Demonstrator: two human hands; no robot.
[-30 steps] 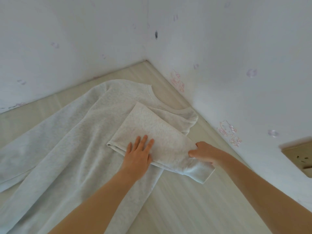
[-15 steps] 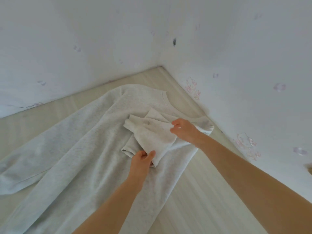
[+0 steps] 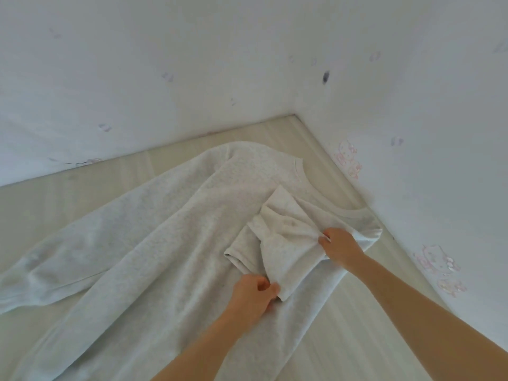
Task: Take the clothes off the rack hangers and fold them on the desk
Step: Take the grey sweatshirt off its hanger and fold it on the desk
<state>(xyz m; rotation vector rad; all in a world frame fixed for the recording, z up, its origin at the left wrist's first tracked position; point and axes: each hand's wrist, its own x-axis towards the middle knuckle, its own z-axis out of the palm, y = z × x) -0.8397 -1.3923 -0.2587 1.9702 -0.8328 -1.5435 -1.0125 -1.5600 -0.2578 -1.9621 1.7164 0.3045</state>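
Note:
A light grey sweatshirt (image 3: pixel 154 243) lies flat on the pale wooden desk (image 3: pixel 343 339), its collar toward the corner of the walls. Its right sleeve (image 3: pixel 286 237) is folded back over the chest in a bunched stack. My left hand (image 3: pixel 254 294) pinches the near corner of that folded sleeve. My right hand (image 3: pixel 339 244) pinches the sleeve's right edge near the shoulder. The other sleeve (image 3: pixel 49 276) stretches out flat to the left.
Two white walls (image 3: pixel 412 105) meet in a corner just behind the collar. Pink cartoon stickers (image 3: pixel 437 262) dot the right wall near the desk edge. Bare desk shows at the lower right and along the far left.
The sleeve, pressed flat under my left palm a second ago, has been folded back on itself into a bunch. Both hands now pinch it. The view has shifted left.

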